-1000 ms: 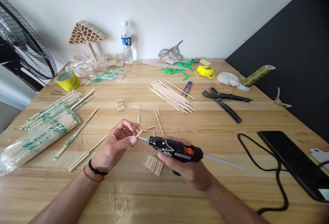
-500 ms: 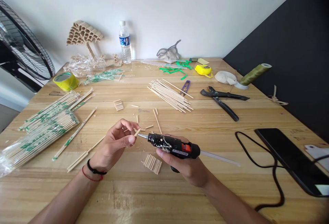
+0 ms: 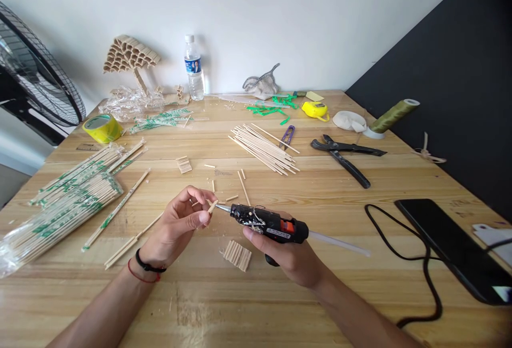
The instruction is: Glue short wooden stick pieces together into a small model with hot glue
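Note:
Between thumb and fingers, my left hand (image 3: 187, 216) pinches a short piece of wooden stick (image 3: 213, 207). My right hand (image 3: 294, 260) is wrapped round a black hot glue gun (image 3: 268, 224), whose metal nozzle points left and meets the stick piece or sits just beside it. A clear glue stick (image 3: 340, 243) pokes out of the gun's back end. Below the nozzle lies a small raft of short sticks (image 3: 237, 255) joined side by side. Another small raft (image 3: 184, 164) lies farther back on the left, and loose cut pieces (image 3: 232, 197) are scattered between.
A pile of wooden sticks (image 3: 266, 148) lies mid-table by purple snips (image 3: 287, 136). Black pliers (image 3: 344, 156), a phone (image 3: 452, 247) and its cable are on the right. Wrapped stick bundles (image 3: 72, 215) and tape (image 3: 103, 127) lie left. A stick-built tree model (image 3: 130, 55) and a bottle (image 3: 194, 71) stand behind.
The glue gun has shifted very slightly left, its nozzle staying at the stick piece. Both hands keep their grip; little else differs apart from a small shift of the camera.

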Action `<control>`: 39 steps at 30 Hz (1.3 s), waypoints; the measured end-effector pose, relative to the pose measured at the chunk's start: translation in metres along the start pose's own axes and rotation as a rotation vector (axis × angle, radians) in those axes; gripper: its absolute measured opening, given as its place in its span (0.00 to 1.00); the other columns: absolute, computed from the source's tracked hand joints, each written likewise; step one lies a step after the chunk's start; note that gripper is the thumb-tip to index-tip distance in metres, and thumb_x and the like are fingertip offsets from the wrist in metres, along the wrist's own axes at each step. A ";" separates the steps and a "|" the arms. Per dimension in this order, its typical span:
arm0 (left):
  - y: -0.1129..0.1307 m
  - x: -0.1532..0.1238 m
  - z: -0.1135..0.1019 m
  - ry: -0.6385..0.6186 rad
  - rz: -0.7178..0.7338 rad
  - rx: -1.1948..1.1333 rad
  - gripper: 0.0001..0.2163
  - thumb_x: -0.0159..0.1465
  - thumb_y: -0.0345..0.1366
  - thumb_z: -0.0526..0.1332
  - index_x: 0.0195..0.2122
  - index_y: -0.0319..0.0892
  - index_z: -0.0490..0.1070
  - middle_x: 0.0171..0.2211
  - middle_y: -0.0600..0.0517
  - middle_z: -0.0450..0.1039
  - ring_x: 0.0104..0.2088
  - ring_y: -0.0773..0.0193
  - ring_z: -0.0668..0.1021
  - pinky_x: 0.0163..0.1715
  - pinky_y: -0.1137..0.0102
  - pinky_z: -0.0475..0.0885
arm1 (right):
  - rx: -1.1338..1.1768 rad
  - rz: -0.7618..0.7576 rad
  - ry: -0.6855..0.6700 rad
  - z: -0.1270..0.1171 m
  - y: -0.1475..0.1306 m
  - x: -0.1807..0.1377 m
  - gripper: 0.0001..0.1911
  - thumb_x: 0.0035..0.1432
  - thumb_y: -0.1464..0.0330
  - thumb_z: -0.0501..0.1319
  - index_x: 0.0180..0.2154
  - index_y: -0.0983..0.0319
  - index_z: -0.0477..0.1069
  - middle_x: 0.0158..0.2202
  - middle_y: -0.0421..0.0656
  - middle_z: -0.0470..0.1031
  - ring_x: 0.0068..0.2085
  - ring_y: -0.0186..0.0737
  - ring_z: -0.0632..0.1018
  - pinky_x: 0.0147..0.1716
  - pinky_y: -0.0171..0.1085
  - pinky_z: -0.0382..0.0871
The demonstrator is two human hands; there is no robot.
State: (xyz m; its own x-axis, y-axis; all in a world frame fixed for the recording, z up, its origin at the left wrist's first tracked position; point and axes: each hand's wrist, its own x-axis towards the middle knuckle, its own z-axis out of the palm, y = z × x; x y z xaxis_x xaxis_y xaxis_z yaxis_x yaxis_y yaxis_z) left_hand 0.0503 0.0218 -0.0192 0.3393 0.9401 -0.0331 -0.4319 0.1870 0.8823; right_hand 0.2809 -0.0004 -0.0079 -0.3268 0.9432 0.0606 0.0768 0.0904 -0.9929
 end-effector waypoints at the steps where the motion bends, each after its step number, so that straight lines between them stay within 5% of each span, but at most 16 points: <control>1: 0.000 0.000 0.000 0.002 0.003 0.001 0.10 0.60 0.34 0.75 0.36 0.43 0.74 0.44 0.52 0.73 0.30 0.72 0.70 0.33 0.74 0.67 | -0.007 0.004 0.008 0.000 -0.001 0.000 0.11 0.63 0.64 0.63 0.29 0.59 0.70 0.26 0.37 0.68 0.30 0.37 0.70 0.33 0.35 0.66; 16: 0.000 0.001 0.000 0.009 0.019 0.004 0.11 0.60 0.33 0.75 0.38 0.44 0.74 0.45 0.51 0.75 0.30 0.72 0.71 0.33 0.73 0.66 | -0.049 0.081 0.065 0.001 0.000 -0.001 0.18 0.62 0.60 0.62 0.23 0.57 0.61 0.23 0.36 0.62 0.29 0.38 0.68 0.34 0.37 0.65; 35: 0.001 0.001 0.002 0.041 0.017 0.013 0.10 0.59 0.32 0.75 0.37 0.43 0.74 0.45 0.51 0.75 0.29 0.72 0.69 0.32 0.74 0.66 | 0.002 -0.014 -0.091 0.001 -0.004 -0.002 0.14 0.65 0.63 0.61 0.27 0.58 0.65 0.25 0.37 0.63 0.28 0.37 0.66 0.30 0.36 0.63; 39: 0.002 0.002 0.002 0.101 0.005 0.044 0.11 0.60 0.34 0.75 0.37 0.43 0.73 0.44 0.51 0.75 0.29 0.72 0.69 0.31 0.74 0.66 | -0.059 -0.028 0.010 -0.002 -0.002 -0.001 0.14 0.65 0.61 0.64 0.29 0.58 0.67 0.27 0.37 0.65 0.31 0.38 0.68 0.33 0.37 0.64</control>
State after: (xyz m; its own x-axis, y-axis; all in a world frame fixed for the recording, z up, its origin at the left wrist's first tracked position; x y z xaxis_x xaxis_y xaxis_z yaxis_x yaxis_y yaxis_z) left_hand 0.0516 0.0241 -0.0165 0.2505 0.9653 -0.0734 -0.3953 0.1712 0.9024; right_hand 0.2831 -0.0008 -0.0062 -0.3199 0.9432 0.0893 0.1234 0.1350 -0.9831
